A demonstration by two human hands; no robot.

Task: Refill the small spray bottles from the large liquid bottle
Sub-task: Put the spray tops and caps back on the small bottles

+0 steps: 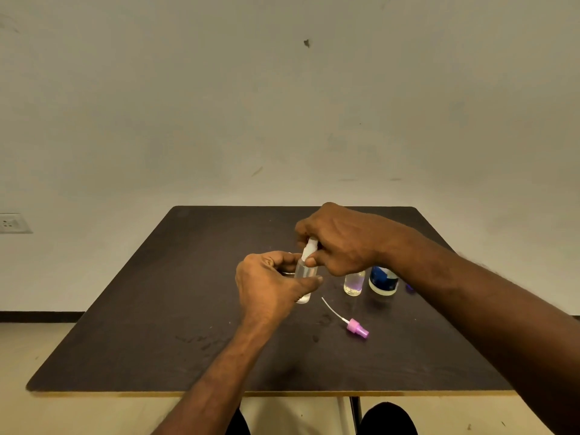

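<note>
A small clear spray bottle [306, 273] stands upright near the middle of the dark table [157, 309], and my left hand [270, 284] is wrapped around its body. Its white spray head [309, 248] sits on the neck, pinched by the fingers of my right hand [339, 240]. To the right stands a second small clear bottle [354, 284] with no head on it. Beside that is the large bottle [383, 282] with a blue label, its top hidden behind my right wrist. A pink spray head [356, 328] with a white dip tube lies on the table in front.
A small purple object [409, 288] lies just right of the large bottle, partly hidden by my right forearm. The table's front edge [251, 393] runs across the lower part of the view. A pale wall stands behind, with a socket [12, 222] at the left.
</note>
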